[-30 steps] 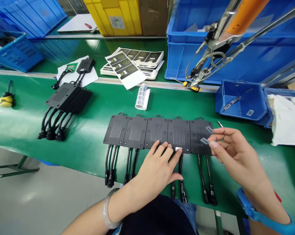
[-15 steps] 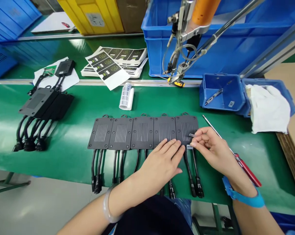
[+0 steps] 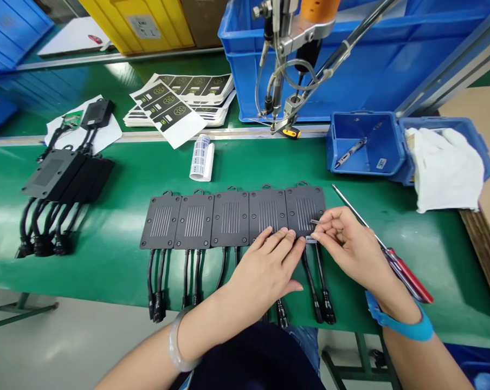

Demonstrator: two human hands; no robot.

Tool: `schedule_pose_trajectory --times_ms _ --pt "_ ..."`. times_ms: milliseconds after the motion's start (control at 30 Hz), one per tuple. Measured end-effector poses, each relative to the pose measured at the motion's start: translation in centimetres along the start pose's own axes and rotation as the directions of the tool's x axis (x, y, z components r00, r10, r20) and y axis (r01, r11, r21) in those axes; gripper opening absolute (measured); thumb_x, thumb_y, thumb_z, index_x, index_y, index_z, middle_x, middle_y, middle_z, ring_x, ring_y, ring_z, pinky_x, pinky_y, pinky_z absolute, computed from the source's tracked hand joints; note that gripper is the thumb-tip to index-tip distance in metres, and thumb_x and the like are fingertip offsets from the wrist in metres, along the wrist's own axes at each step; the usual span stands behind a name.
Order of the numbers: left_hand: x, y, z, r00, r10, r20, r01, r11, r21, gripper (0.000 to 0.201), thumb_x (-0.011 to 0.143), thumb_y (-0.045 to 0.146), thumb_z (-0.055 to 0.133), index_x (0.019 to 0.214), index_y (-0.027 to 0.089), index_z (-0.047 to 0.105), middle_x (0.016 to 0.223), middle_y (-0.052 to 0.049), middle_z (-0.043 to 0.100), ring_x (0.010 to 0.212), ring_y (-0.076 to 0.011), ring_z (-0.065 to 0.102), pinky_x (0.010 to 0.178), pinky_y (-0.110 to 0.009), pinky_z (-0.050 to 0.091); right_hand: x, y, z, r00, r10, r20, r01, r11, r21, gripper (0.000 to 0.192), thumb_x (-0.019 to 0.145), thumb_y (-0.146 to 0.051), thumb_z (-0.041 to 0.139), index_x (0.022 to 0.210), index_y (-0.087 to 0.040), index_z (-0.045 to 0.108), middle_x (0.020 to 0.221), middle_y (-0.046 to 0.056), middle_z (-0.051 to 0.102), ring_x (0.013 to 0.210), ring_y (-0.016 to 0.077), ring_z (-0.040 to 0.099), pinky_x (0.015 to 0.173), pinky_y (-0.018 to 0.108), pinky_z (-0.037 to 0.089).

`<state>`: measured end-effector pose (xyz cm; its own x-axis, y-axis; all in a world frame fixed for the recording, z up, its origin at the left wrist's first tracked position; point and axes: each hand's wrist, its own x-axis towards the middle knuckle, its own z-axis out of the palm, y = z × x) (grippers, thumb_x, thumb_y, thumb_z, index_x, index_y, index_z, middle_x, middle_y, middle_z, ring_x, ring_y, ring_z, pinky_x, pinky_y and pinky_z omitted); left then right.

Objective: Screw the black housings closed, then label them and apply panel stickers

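Observation:
Several flat black ribbed cases with cables stand side by side in a row; the rightmost case [image 3: 304,208] is between my hands. My left hand [image 3: 271,260] lies flat, fingers stretched, over the lower edges of the two right-hand cases. My right hand [image 3: 342,241] is closed in a pinch on a thin, flat metal piece [image 3: 315,221], whose kind I cannot make out. Close under those fingertips, a small pale label [image 3: 310,239] with dark print lies at the rightmost case's lower edge. Whether the fingers touch the label is unclear.
A red-handled screwdriver [image 3: 410,276] lies right of my right hand. Behind are a label roll [image 3: 201,158], printed sheets [image 3: 174,111], a hanging orange-bodied power driver [image 3: 316,11] and a blue bin [image 3: 365,143] holding a pen. More black cases [image 3: 53,173] are stacked at left.
The small label has moved up from just below the rightmost case onto its lower edge, together with my right fingertips. My left hand stays on the cases. The whole view has shifted slightly.

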<state>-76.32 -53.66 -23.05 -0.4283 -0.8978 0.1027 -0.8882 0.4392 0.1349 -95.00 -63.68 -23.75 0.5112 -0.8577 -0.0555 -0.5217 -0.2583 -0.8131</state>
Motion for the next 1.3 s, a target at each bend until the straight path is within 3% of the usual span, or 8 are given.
schedule_pose_trajectory --times_ms 533,633,767,967,1067,1167,1300 --pt "0.4 0.4 -0.2 0.999 -0.019 0.039 0.017 0.999 0.051 0.076 0.084 0.064 0.061 0.141 0.016 0.046 0.133 -0.016 0.057 0.127 -0.0304 0.051 0.109 -0.047 0.039 -0.2 -0.3 0.1 1.000 -0.022 -0.021 0.021 1.000 -0.021 0.021 0.087 -0.033 0.060 0.100 -0.023 0.048 0.081 0.001 0.066 0.066 0.0135 0.063 0.058 0.025 0.049" --pt "0.5 0.5 -0.1 0.999 -0.029 0.037 0.028 0.999 0.040 0.074 0.084 0.063 0.061 0.140 0.016 0.048 0.132 -0.016 0.058 0.127 -0.0302 0.052 0.108 -0.048 0.040 -0.2 -0.1 0.1 0.995 -0.022 -0.100 0.021 1.000 -0.015 0.024 0.087 -0.034 0.059 0.105 -0.023 0.046 0.080 0.001 0.063 0.058 0.0115 0.057 0.052 0.025 0.046" --pt "0.6 0.3 -0.1 0.999 -0.026 0.041 0.027 1.000 -0.006 0.076 0.080 0.061 0.068 0.137 0.015 0.049 0.135 -0.016 0.057 0.129 -0.0311 0.052 0.110 -0.049 0.040 0.0 0.2 0.4 0.977 -0.019 -0.212 0.037 0.996 0.078 0.030 0.085 -0.034 0.062 0.106 -0.023 0.045 0.084 0.001 0.058 0.065 0.0123 0.057 0.056 0.025 0.047" --pt "-1.3 -1.1 -2.1 0.998 -0.001 0.055 0.014 0.974 -0.226 0.054 0.089 0.041 0.067 0.130 0.011 0.050 0.148 -0.016 0.047 0.141 -0.0281 0.038 0.118 -0.043 0.035 0.4 0.7 0.9 0.993 -0.009 -0.118 0.006 1.000 -0.019 0.036 0.079 -0.032 0.068 0.107 -0.022 0.048 0.079 -0.003 0.045 0.057 0.0088 0.041 0.055 0.025 0.041" --pt "-3.9 -2.6 -3.2 0.996 -0.090 0.001 0.087 0.957 -0.277 0.049 0.093 0.036 0.062 0.134 0.014 0.047 0.150 -0.016 0.041 0.143 -0.0288 0.035 0.116 -0.046 0.037 0.4 0.1 0.3 0.995 0.007 -0.103 -0.004 1.000 0.024 0.032 0.083 -0.033 0.061 0.109 -0.022 0.047 0.080 -0.002 0.046 0.060 0.0104 0.046 0.057 0.026 0.043" --pt "-7.1 -4.2 -3.7 0.959 -0.278 -0.059 0.253 0.930 -0.267 0.040 0.097 0.034 0.055 0.132 0.017 0.048 0.138 -0.015 0.051 0.129 -0.0294 0.050 0.104 -0.049 0.048 0.4 -2.0 0.2 0.989 0.001 -0.146 0.007 0.999 0.051 0.029 0.084 -0.038 0.061 0.107 -0.023 0.051 0.083 0.000 0.051 0.068 0.0131 0.053 0.061 0.027 0.045" --pt "-10.6 -5.3 -3.5 0.886 -0.453 -0.098 0.432 0.884 -0.179 0.033 0.097 0.031 0.054 0.125 0.013 0.054 0.120 -0.015 0.059 0.109 -0.0297 0.059 0.089 -0.049 0.056 1.3 -5.8 2.1 0.998 -0.052 0.039 0.049 0.996 0.071 0.024 0.085 -0.047 0.060 0.090 -0.024 0.065 0.096 0.005 0.061 0.091 0.0193 0.059 0.079 0.034 0.047"
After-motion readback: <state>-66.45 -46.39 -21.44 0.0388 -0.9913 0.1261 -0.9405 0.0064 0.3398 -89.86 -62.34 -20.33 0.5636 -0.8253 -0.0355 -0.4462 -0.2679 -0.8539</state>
